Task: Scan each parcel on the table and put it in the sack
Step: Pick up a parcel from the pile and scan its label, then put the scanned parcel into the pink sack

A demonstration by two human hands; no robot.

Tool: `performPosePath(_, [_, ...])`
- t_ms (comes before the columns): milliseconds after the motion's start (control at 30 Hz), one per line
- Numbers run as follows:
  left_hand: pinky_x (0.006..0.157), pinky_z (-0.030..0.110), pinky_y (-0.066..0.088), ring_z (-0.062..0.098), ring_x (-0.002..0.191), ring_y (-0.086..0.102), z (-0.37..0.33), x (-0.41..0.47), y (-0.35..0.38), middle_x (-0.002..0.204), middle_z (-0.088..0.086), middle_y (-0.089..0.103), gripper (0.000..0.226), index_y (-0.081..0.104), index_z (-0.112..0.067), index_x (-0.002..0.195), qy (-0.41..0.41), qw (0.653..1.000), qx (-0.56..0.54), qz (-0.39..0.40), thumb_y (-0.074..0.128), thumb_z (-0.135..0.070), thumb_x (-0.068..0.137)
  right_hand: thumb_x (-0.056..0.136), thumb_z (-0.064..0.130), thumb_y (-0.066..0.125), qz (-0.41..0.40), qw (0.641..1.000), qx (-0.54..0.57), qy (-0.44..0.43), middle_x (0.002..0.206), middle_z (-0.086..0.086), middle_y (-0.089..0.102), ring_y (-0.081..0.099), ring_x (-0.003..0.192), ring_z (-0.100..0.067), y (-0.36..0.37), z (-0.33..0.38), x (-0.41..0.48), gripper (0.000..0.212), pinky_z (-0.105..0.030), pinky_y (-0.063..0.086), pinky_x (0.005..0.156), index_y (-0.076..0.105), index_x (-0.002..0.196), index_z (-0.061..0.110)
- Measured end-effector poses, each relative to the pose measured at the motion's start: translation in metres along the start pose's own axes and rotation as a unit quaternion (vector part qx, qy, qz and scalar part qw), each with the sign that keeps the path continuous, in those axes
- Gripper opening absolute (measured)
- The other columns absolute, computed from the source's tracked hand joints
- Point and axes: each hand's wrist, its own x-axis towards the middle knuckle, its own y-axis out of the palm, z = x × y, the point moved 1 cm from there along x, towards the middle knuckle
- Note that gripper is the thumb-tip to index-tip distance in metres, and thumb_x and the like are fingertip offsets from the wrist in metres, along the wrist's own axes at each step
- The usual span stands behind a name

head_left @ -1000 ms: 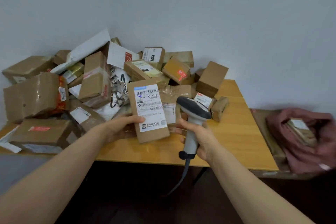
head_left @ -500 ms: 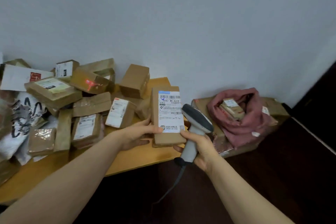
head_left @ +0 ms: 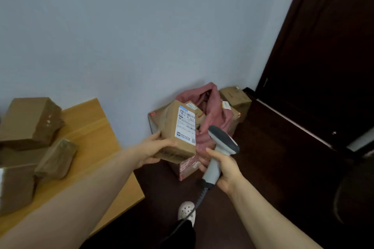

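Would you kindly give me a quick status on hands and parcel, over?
Left hand holds labelled parcel in front of pink sack. Right hand grips scanner. Nothing visible between parcel and sack.

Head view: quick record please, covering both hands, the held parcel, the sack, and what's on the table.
left hand: grips labelled parcel by its lower end
right hand: holds scanner
labelled parcel: off the table, in front of the sack, not in it
sack: pink, mouth open, right of the table
on table: several brown parcels
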Motion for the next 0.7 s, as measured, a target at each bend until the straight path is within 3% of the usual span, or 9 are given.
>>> performPosePath(100, [0.061,0.017,0.053,0.01,0.087,0.058,-0.026,0.064,0.008,0.115,-0.006,0.056,0.075,0.041,-0.028,0.129,0.012,1.0,0.006,-0.019,0.082,-0.028,0.066,0.084,-0.004,0.064,-0.042,0.999,-0.011,-0.029,0.081,-0.018,0.071,0.07,0.08,-0.033,-0.013,0.039,0.044,0.008,-0.038,0.059,0.071,0.062,0.088,0.003])
performPosePath(133, [0.06,0.018,0.055,0.01,0.084,0.06,-0.035,0.086,0.008,0.114,-0.005,0.057,0.078,0.042,-0.025,0.127,0.009,0.999,0.019,-0.026,0.084,-0.028,0.062,0.085,-0.004,0.063,-0.055,0.998,-0.016,-0.035,0.08,-0.019,0.071,0.07,0.076,-0.032,-0.016,0.053,0.061,0.006,-0.036,0.06,0.067,0.062,0.088,0.001])
performPosePath(200, [0.084,0.026,0.054,0.017,0.1,0.063,-0.054,0.137,0.005,0.122,-0.001,0.06,0.112,0.042,-0.024,0.141,0.0,0.993,0.108,-0.055,0.083,-0.046,0.039,0.086,-0.005,0.061,-0.084,0.995,-0.032,-0.04,0.079,-0.021,0.071,0.071,0.068,-0.029,-0.019,0.082,0.096,0.005,-0.033,0.06,0.061,0.063,0.088,0.0])
performPosePath(300, [0.102,0.033,0.044,0.026,0.123,0.048,-0.073,0.223,-0.005,0.139,0.007,0.048,0.125,0.031,-0.031,0.148,-0.007,0.961,0.254,-0.107,0.064,-0.068,0.032,0.086,-0.005,0.059,-0.122,0.991,-0.051,-0.034,0.078,-0.021,0.071,0.068,0.069,-0.029,-0.017,0.121,0.146,0.007,-0.037,0.057,0.07,0.063,0.083,-0.001])
performPosePath(367, [0.103,0.036,0.043,0.032,0.125,0.045,-0.087,0.272,-0.005,0.14,0.013,0.046,0.121,0.027,-0.04,0.147,-0.018,0.938,0.328,-0.11,0.057,-0.075,0.035,0.086,-0.006,0.059,-0.156,0.986,-0.06,-0.015,0.08,-0.023,0.07,0.067,0.071,-0.031,-0.015,0.146,0.185,0.008,-0.037,0.055,0.072,0.063,0.08,-0.003])
performPosePath(500, [0.101,0.038,0.041,0.033,0.123,0.04,-0.121,0.342,0.003,0.134,0.016,0.045,0.109,0.028,-0.046,0.144,-0.03,0.902,0.419,-0.105,0.054,-0.077,0.043,0.086,-0.005,0.061,-0.184,0.981,-0.062,0.02,0.083,-0.024,0.071,0.068,0.07,-0.03,-0.011,0.177,0.257,0.004,-0.034,0.056,0.062,0.064,0.083,-0.005])
performPosePath(600, [0.101,0.039,0.041,0.034,0.124,0.04,-0.138,0.387,0.012,0.135,0.014,0.046,0.116,0.03,-0.045,0.143,-0.042,0.894,0.438,-0.086,0.048,-0.085,0.036,0.084,-0.005,0.063,-0.191,0.978,-0.069,0.048,0.075,-0.021,0.072,0.069,0.063,-0.028,-0.011,0.182,0.304,0.002,-0.035,0.058,0.062,0.065,0.085,-0.006])
performPosePath(700, [0.101,0.038,0.038,0.034,0.127,0.038,-0.146,0.424,0.022,0.139,0.016,0.044,0.114,0.031,-0.041,0.144,-0.065,0.901,0.423,-0.071,0.049,-0.085,0.041,0.08,-0.005,0.068,-0.193,0.974,-0.082,0.081,0.072,-0.02,0.072,0.068,0.062,-0.029,-0.013,0.185,0.351,0.014,-0.04,0.058,0.07,0.064,0.093,-0.006])
